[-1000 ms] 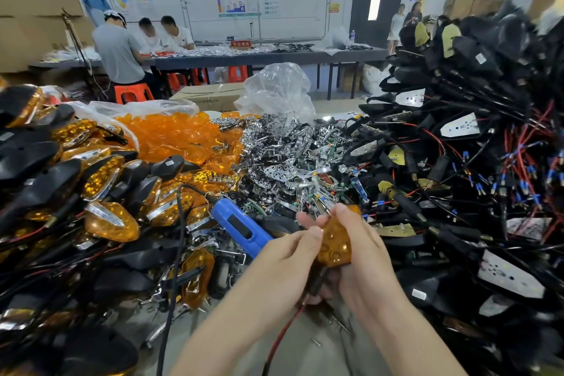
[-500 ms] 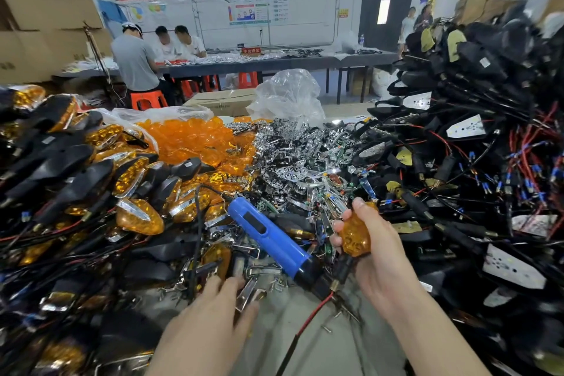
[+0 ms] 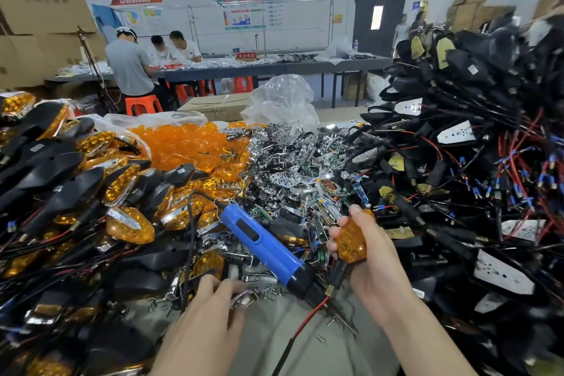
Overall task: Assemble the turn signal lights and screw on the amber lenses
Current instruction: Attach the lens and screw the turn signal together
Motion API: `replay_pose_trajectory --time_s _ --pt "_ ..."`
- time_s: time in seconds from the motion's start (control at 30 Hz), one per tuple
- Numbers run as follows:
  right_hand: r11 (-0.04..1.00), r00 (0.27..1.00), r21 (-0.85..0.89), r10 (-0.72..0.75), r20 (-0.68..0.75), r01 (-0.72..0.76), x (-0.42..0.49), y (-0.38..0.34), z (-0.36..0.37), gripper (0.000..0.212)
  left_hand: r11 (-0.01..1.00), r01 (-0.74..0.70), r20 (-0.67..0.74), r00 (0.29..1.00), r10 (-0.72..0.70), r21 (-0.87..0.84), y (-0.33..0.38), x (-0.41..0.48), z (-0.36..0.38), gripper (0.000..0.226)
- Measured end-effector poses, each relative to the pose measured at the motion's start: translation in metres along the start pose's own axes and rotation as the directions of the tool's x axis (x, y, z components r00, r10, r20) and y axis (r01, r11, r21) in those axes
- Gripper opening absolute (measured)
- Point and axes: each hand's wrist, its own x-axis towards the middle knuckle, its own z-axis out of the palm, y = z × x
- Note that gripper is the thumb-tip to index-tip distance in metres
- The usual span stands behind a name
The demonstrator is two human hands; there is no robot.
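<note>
Grey table [image 3: 271, 330] shows one bare strip at the near edge, hemmed by finished lights [image 3: 76, 180], amber lenses [image 3: 186, 143], chrome reflectors [image 3: 290, 162] and wired black housings [image 3: 473, 162]. The left hand [image 3: 207, 311] curls its fingers [image 3: 224, 285] over loose screws [image 3: 270, 292], grip unclear. A blue screwdriver [image 3: 262, 250] lies beside it, and the right hand [image 3: 375, 272] grips a turn signal light [image 3: 351, 241].

At eleven o'clock you have a heap of glossy translucent amber plastic lenses [image 3: 183, 143]; at twelve, shiny chromed metal reflectors [image 3: 283, 171]. The blue plastic electric screwdriver [image 3: 262, 249] looks smooth, semi-gloss. Matt black plastic housings [image 3: 464, 65] pile at two o'clock.
</note>
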Motion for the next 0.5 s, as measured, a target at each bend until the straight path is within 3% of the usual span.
replay_pose_trajectory --time_s 0.2,0.37,0.5 --pt "1.0 1.0 -0.025 0.003 0.006 -0.003 0.0 0.002 -0.001 0.036 0.999 -0.001 -0.051 0.999 -0.001 -0.044 -0.001 0.0 -0.005 0.007" --pt "1.0 1.0 -0.018 -0.002 0.015 0.002 0.001 0.003 -0.002 0.032 0.998 0.004 -0.088 0.996 -0.009 -0.056 -0.001 0.002 -0.01 0.018" --pt "1.0 1.0 -0.015 0.001 0.004 -0.001 0.002 0.003 -0.002 0.031 0.993 0.006 -0.121 0.992 -0.021 -0.121 0.005 0.002 -0.013 0.045"
